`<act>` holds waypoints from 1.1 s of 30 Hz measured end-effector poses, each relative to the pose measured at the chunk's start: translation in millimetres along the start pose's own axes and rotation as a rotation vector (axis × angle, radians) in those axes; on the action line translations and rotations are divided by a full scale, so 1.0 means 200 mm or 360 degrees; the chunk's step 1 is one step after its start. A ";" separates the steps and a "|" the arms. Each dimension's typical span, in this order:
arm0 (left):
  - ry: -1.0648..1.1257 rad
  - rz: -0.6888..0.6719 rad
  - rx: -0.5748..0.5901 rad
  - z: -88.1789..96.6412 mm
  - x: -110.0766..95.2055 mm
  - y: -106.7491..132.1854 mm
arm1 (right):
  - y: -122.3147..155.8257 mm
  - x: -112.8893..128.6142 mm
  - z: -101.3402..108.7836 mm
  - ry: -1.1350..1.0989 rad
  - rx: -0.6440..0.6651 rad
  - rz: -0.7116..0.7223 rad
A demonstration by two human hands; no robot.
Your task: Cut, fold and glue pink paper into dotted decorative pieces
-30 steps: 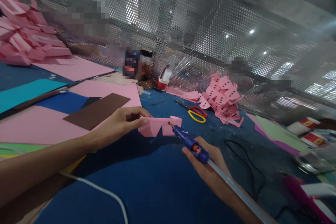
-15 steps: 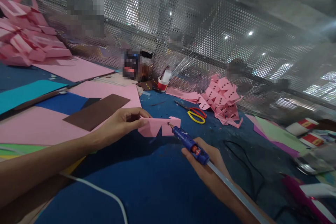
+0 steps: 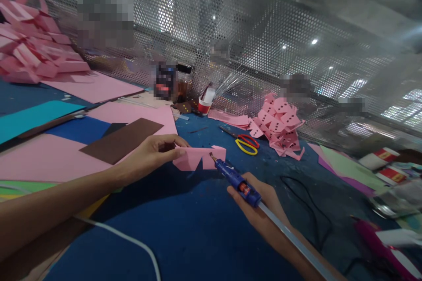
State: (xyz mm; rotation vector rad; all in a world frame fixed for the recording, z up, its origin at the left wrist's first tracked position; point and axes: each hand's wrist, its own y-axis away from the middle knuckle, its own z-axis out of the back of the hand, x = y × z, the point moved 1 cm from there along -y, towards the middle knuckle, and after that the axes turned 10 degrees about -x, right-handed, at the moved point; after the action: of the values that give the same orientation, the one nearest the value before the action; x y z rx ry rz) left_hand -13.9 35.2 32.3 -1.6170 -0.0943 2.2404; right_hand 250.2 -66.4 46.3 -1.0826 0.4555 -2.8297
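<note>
The person's left hand (image 3: 154, 153) pinched a pink cutout (image 3: 194, 159) by its left edge, thumb on top and fingers curled beneath, and held it just above the blue bench (image 3: 184, 228), roughly level. The cutout was near the middle of the bench and ran with its long axis left to right, with a notch cut into its near edge and a small tab standing up at the far right corner. The right hand (image 3: 260, 204) was wrapped shut around a blue glue gun (image 3: 235, 180), with a clear glue stick (image 3: 293, 241) trailing back out of it along the forearm. The gun lay on a slant, pointing up and to the left from the right hand, and its nozzle met the cutout near the right end, across from the pinching fingers. So the cutout lay up and to the left of the right hand, and the left hand was the nearer one, already on it. Whether glue was coming out I could not tell. Beyond the two hands, red and yellow scissors (image 3: 245, 142) lay on the bench, well apart from the gun. A heap of pink cutouts (image 3: 280, 125) sat further right of them, near the mesh wall (image 3: 250, 30). A brown sheet (image 3: 121, 138) rested on a pink sheet (image 3: 39, 158) to the left, and a white cable (image 3: 132, 241) curved under the left forearm.
</note>
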 end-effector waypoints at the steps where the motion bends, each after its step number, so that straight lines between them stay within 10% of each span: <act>1: 0.0008 -0.0003 0.0009 0.00 0.00 0.00 | 0.00 0.00 0.00 -0.0001 0.0001 0.0006; 33: 0.0052 0.0000 -0.0048 0.00 0.01 -0.02 | 0.00 -0.04 0.00 -0.0031 0.0004 0.0041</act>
State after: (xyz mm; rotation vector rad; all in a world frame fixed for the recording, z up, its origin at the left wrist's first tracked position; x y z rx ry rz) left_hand -13.8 39.6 31.7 -1.6687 -0.1200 2.2218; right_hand 255.2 -65.8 40.6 -1.0946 0.4607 -2.7943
